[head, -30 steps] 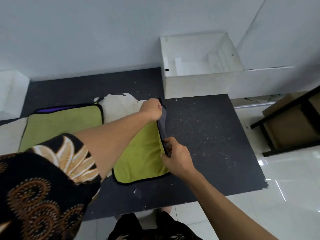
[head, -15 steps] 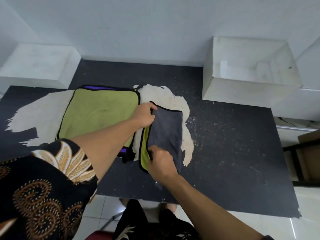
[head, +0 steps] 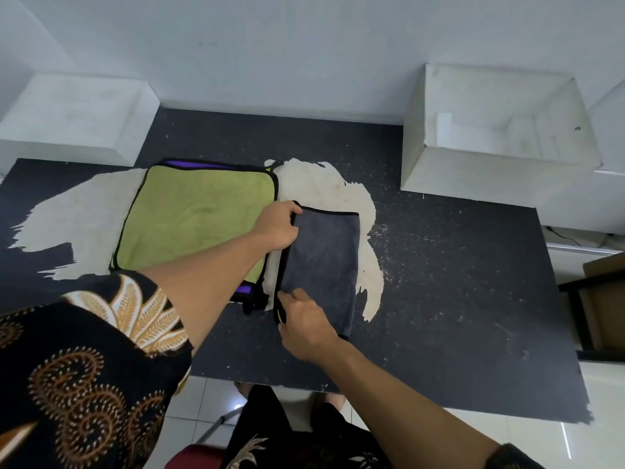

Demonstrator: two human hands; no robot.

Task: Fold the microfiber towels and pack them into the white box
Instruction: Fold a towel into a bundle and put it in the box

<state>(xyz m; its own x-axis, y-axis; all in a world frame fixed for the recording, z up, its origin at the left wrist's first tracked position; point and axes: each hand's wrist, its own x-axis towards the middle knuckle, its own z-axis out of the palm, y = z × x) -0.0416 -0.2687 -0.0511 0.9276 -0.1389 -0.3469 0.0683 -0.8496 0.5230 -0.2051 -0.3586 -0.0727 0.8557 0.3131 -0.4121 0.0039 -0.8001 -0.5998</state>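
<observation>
One peeling black table (head: 456,282), white box (head: 473,177)

a plain pale wall (head: 304,45) spans 10 to 2 o'clock, evenly lit, without hard shadows. below it lies the dark speckled counter (head: 456,282), its coating worn to a pale patch (head: 338,184) near the centre. a white block (head: 74,120) sits at 10 o'clock against the wall. glossy white floor tiles (head: 602,418) show at 4 o'clock, dark-framed brown furniture (head: 605,313) at 3 o'clock, a red seat (head: 196,456) at 6 o'clock
</observation>
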